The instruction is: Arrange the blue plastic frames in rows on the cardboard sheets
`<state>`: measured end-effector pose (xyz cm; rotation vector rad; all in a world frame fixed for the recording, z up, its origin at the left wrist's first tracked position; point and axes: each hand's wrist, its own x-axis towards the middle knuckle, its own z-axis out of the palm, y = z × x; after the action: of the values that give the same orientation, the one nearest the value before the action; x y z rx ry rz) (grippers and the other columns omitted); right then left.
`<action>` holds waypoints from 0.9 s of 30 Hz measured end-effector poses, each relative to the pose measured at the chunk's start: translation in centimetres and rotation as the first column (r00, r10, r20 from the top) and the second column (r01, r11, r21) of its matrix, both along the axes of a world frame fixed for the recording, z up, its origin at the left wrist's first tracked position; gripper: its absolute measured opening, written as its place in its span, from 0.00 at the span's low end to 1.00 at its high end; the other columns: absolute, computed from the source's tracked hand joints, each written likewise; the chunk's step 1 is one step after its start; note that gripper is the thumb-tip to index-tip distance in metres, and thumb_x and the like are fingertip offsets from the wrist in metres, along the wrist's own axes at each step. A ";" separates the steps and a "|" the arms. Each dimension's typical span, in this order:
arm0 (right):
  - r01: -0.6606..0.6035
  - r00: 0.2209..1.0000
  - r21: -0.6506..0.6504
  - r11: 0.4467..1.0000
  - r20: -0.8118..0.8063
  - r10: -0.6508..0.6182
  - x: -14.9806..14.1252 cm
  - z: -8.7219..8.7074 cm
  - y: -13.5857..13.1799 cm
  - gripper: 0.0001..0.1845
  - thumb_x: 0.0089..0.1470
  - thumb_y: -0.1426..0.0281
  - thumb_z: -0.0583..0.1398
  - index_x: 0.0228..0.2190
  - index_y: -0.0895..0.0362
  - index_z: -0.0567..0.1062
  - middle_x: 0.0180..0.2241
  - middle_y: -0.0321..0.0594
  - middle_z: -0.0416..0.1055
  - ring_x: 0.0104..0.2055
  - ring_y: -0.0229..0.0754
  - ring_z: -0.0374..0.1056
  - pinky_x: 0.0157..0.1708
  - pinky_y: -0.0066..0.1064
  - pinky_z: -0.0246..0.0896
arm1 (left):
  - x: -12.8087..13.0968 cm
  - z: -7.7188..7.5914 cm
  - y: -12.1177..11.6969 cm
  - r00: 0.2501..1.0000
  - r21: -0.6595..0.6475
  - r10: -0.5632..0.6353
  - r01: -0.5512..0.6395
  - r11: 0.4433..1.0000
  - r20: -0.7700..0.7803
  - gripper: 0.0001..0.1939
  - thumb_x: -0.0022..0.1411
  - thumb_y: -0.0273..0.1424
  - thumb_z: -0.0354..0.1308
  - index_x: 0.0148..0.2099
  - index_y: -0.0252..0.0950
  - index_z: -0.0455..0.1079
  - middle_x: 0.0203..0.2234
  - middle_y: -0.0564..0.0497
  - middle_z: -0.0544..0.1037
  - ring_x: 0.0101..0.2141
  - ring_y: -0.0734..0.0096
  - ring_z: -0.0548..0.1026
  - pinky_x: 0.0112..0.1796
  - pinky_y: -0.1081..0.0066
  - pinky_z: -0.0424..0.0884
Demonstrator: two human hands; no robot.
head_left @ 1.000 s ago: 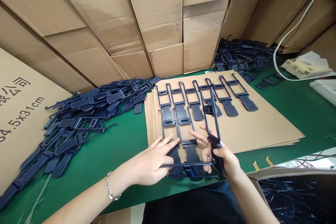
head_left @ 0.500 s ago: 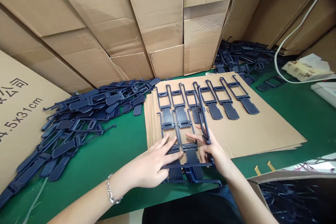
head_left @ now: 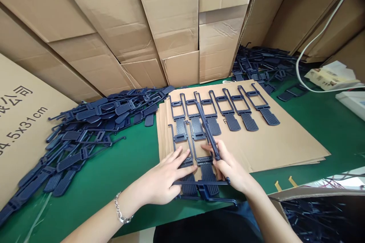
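Observation:
My right hand (head_left: 231,170) is closed on a dark blue plastic clip (head_left: 207,131), which tilts up and to the left over the second row of clips. My left hand (head_left: 164,177) rests with fingers spread flat on the near clips (head_left: 185,152) of that row, pressing them to the cardboard sheet (head_left: 285,140). A row of several identical clips (head_left: 228,110) lies side by side at the sheet's far edge. Two more clips (head_left: 205,191) lie crosswise under my hands at the near edge.
A large heap of loose blue clips (head_left: 85,133) covers the green table (head_left: 119,167) at left; a smaller heap (head_left: 262,62) lies at back right. Cardboard boxes (head_left: 171,26) wall the back. A white cable (head_left: 310,41), a tissue pack (head_left: 330,76) and an open box (head_left: 319,209) are at right.
My right hand has lowered the held clip and swung it to the left, from standing upright over the far row to leaning over the second row. My left hand has stayed put.

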<state>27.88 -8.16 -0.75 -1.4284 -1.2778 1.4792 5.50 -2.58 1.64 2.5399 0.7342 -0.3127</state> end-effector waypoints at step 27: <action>0.396 0.579 0.223 0.891 0.692 -0.431 0.5 -3.2 -4.9 0.43 0.46 0.54 0.53 0.59 0.64 0.52 0.50 0.47 0.62 0.50 0.45 0.62 0.47 0.35 0.62 | 0.7 0.5 6.3 -0.179 -0.974 0.976 0.165 0.155 0.125 0.36 0.61 0.50 0.25 0.48 0.28 0.62 0.22 0.50 0.65 0.15 0.78 0.59 0.18 0.74 0.60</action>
<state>28.39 -13.03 -3.94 -2.2276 -1.2497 0.5319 6.22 3.72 2.16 0.5448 0.7491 1.1049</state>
